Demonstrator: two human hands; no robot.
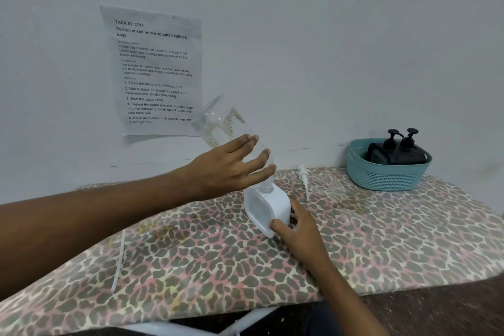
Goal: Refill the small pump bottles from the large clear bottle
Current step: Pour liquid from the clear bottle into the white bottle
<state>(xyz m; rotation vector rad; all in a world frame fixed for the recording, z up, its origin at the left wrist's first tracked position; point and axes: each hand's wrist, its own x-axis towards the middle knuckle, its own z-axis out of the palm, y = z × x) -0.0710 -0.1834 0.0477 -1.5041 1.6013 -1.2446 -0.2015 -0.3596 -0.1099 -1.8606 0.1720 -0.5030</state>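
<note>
Left hand (229,166): grips the large clear bottle (221,123), fingers laid across its near side; thumb hidden. The bottle is tilted, base toward 11 o'clock, neck down at the open top of the white bottle (268,207).

Right hand (297,229): fingers curled round the white bottle's lower right side, which stands mid-table (381,240).

A white pump (304,176) lies just beside it at 1 o'clock. A teal basket (381,177) at 2 o'clock holds two black pump bottles (398,150).
</note>
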